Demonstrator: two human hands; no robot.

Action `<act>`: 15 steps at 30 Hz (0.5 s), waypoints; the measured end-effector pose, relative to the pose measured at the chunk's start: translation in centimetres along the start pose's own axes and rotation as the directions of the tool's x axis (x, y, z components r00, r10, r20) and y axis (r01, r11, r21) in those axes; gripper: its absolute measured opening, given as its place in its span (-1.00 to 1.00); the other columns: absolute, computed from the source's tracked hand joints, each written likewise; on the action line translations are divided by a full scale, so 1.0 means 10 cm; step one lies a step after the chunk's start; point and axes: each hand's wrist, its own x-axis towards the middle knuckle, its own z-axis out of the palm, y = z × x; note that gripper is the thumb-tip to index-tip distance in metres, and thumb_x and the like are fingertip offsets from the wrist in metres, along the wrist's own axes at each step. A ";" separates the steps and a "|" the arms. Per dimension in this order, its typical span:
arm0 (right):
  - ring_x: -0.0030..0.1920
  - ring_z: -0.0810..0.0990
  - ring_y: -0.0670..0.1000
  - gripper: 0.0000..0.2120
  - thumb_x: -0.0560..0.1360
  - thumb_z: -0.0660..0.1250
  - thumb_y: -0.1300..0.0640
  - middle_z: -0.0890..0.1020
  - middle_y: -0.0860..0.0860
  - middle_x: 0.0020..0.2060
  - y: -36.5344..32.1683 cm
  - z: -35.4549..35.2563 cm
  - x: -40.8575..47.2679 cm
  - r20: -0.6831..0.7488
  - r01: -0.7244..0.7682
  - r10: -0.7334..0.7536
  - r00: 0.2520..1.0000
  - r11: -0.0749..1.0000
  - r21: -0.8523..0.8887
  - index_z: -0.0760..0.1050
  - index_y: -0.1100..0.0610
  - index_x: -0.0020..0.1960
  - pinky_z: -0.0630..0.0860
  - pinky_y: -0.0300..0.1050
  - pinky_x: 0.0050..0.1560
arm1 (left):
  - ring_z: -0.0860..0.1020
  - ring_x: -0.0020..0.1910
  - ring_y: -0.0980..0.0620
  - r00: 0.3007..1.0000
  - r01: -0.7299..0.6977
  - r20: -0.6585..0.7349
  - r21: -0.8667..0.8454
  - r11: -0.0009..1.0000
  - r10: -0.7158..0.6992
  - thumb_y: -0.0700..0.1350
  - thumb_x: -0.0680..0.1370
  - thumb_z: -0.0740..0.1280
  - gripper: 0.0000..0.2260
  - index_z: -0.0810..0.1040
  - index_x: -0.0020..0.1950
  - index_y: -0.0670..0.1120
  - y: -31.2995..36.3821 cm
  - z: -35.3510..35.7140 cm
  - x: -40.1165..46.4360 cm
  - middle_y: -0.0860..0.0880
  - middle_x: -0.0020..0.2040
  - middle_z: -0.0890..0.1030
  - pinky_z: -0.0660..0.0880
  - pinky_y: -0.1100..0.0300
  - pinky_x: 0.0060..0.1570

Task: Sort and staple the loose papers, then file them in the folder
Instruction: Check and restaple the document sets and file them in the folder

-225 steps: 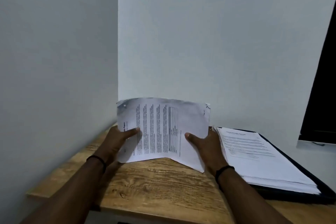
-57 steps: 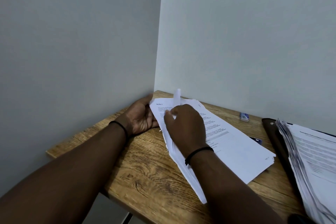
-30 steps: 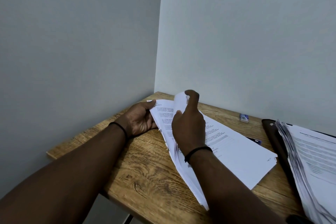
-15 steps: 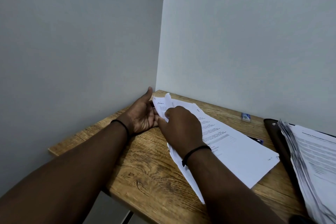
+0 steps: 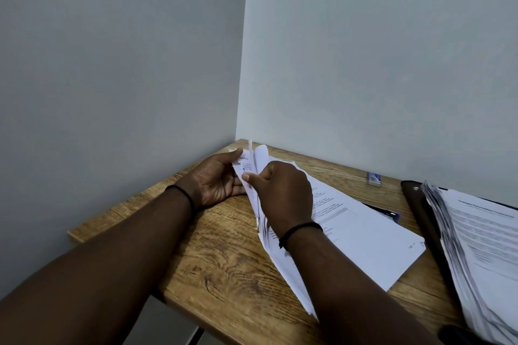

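Note:
A stack of printed white papers [image 5: 361, 238] lies diagonally on the wooden table [image 5: 224, 269]. My left hand [image 5: 218, 179] holds the stack's far corner, thumb on top and palm up beneath it. My right hand [image 5: 280, 193] pinches the corners of the upper sheets, which stand lifted and curled. At the right, a dark folder [image 5: 420, 213] lies open with a thick pile of filed papers [image 5: 482, 246] on it. A dark object [image 5: 388, 214], possibly the stapler, pokes out from under the loose stack.
A small blue and white box [image 5: 374, 179] sits by the back wall. Walls close in the table at the left and rear, meeting in a corner just beyond my hands. The table's front edge runs close below my forearms.
The stack came down from upright between both hands to flat on the table. In the last second my right hand has kept leafing the corner sheets, its raised finger now curled back down.

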 end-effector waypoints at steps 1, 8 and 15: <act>-0.19 0.58 0.04 -0.69 0.51 0.41 -0.11 0.61 -0.02 -0.29 0.00 -0.01 0.00 -0.013 -0.005 0.005 1.000 1.000 0.012 0.47 0.07 -0.25 0.50 -0.04 -0.14 | 0.70 -0.16 -0.11 1.000 0.003 -0.011 -0.013 1.000 -0.003 -0.06 0.66 0.18 -0.72 0.54 0.19 -0.23 -0.01 0.00 0.00 -0.22 0.00 0.69 0.64 -0.07 -0.05; -0.17 0.56 0.10 -0.55 0.59 0.22 0.22 0.50 -0.04 -0.20 0.00 -0.01 -0.01 -0.132 0.043 -0.042 0.990 0.999 0.005 0.18 -0.10 0.38 0.49 -0.04 -0.17 | 0.70 -0.02 -0.16 0.997 0.026 -0.066 -0.041 0.999 -0.029 -0.13 0.70 0.12 -0.71 0.51 0.21 -0.30 0.00 -0.01 0.00 -0.27 0.12 0.66 0.61 -0.13 -0.01; -0.27 0.56 0.07 -0.72 0.57 0.35 0.09 0.51 -0.03 -0.39 0.05 0.03 0.01 -0.073 0.016 -0.003 0.997 0.983 0.182 0.34 -0.06 0.21 0.44 -0.05 -0.23 | 0.68 0.01 -0.16 0.999 0.023 -0.029 -0.003 1.000 -0.023 -0.05 0.67 0.20 -0.69 0.52 0.26 -0.24 0.00 0.02 0.00 -0.25 0.14 0.66 0.61 -0.09 0.06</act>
